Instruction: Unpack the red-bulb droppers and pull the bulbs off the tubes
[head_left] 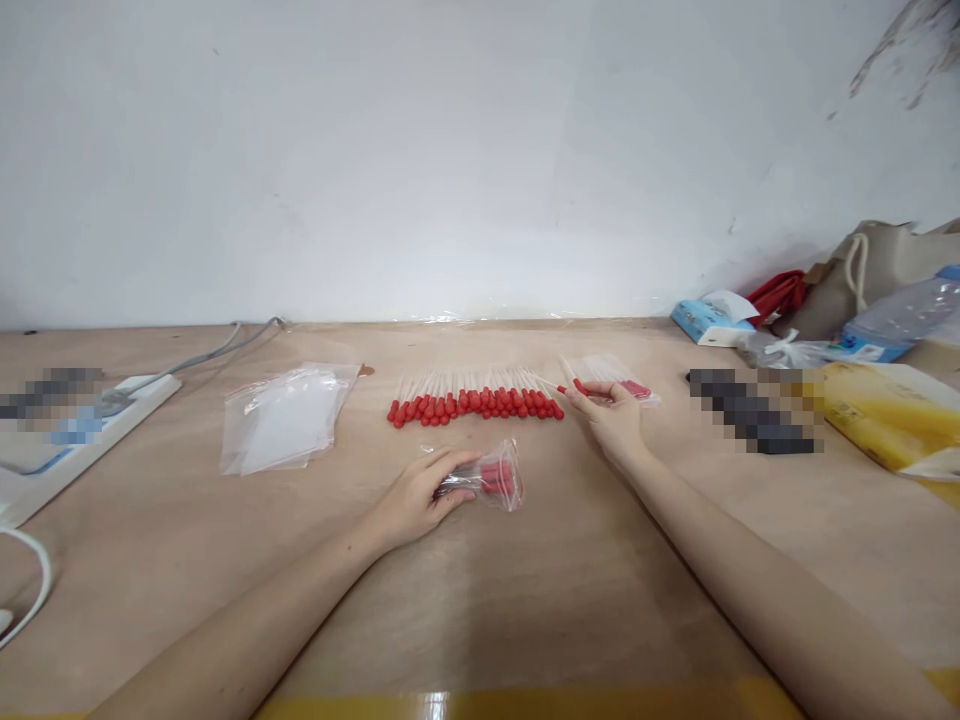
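Observation:
My left hand is closed around a clear zip bag with red-tipped sticks inside, their red ends toward the right. Beyond it lies a long row of white sticks with red heads, the heads facing me. At the right end of this row, my right hand pinches a red-tipped stick between thumb and fingers; whether it holds more than one I cannot tell. Just behind the right hand is another clear bag showing red ends, partly covered by the fingers.
Flat clear bags lie in a pile on the left. Farther left is a white power strip with a grey cable. On the right are a blurred dark object, a yellow pack, a blue tissue pack and a plastic bottle.

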